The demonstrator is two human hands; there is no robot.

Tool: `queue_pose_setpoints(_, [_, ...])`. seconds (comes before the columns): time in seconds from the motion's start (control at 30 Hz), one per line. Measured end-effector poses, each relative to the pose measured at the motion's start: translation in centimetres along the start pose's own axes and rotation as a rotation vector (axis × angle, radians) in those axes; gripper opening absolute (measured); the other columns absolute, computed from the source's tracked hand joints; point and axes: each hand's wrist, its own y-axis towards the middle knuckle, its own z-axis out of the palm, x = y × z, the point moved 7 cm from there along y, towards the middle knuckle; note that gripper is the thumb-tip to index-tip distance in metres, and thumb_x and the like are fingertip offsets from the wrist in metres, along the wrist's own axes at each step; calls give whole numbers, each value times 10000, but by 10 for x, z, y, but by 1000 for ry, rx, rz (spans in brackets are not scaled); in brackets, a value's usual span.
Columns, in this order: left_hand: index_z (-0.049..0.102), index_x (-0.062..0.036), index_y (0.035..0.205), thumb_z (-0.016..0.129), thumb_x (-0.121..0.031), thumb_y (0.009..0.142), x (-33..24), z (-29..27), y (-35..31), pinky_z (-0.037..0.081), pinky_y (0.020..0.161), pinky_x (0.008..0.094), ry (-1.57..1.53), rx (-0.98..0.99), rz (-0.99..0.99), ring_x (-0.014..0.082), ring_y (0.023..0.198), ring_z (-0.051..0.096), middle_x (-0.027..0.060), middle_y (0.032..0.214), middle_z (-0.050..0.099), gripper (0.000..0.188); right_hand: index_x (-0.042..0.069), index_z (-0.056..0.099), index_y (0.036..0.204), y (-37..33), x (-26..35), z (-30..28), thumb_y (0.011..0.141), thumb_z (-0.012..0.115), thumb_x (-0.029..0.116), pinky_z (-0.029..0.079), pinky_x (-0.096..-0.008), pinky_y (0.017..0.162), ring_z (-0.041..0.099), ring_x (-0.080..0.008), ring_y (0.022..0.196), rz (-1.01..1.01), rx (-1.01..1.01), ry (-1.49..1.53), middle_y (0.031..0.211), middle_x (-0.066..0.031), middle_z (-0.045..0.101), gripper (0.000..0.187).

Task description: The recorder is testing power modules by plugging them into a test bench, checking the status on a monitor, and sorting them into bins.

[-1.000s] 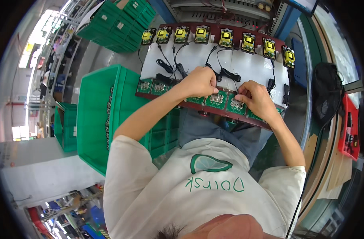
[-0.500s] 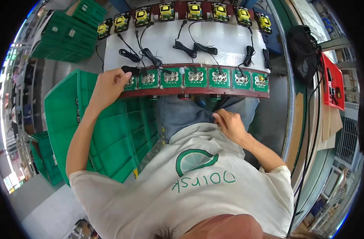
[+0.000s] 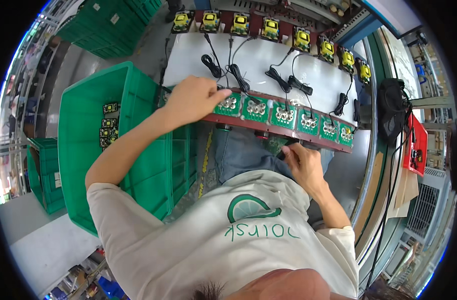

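My left hand (image 3: 194, 99) lies over the left part of a dark red strip (image 3: 233, 121) bearing a row of green circuit boards (image 3: 256, 109) with round metal contacts. Its fingers are curled, the thumb tip beside one board (image 3: 227, 104). Whatever they grip is hidden. Below the strip's near edge, my right hand (image 3: 307, 166) is closed in a pinch beside a dark part under the strip; what it holds cannot be made out. Bundled black cables (image 3: 238, 77) lie on the white sheet (image 3: 188, 50) beyond the strip.
Adapter boards with yellow transformers (image 3: 241, 24) line the far edge. A green crate (image 3: 83, 165) at left holds several small circuit boards (image 3: 108, 131). Stacked green crates (image 3: 98, 30) stand farther back. At right are a metal rail (image 3: 369, 175), a black bag (image 3: 392, 107) and a red tray (image 3: 417, 150).
The view has turned, bringing more of the left crate's inside into sight. My left hand has shifted rightward along the strip. My right hand is closer to the strip's near edge.
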Motion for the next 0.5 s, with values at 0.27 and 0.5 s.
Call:
queue_pose_setpoints(0.27, [750, 33, 827, 645, -349, 950, -15, 29, 14, 560, 639, 565, 255, -93, 97, 497, 726, 697, 260, 785, 730, 415, -13, 684, 882, 135, 71, 26, 973, 698, 253, 511, -503, 614, 649, -434, 666, -315, 224, -397, 739, -201, 709, 281])
queue_pose_setpoints(0.5, [717, 66, 763, 649, -209, 850, -19, 34, 12, 536, 589, 557, 104, -176, 267, 513, 649, 669, 300, 771, 712, 297, -26, 706, 807, 154, 71, 52, 934, 644, 230, 535, -533, 639, 669, -478, 709, -547, 500, -623, 745, -250, 703, 293])
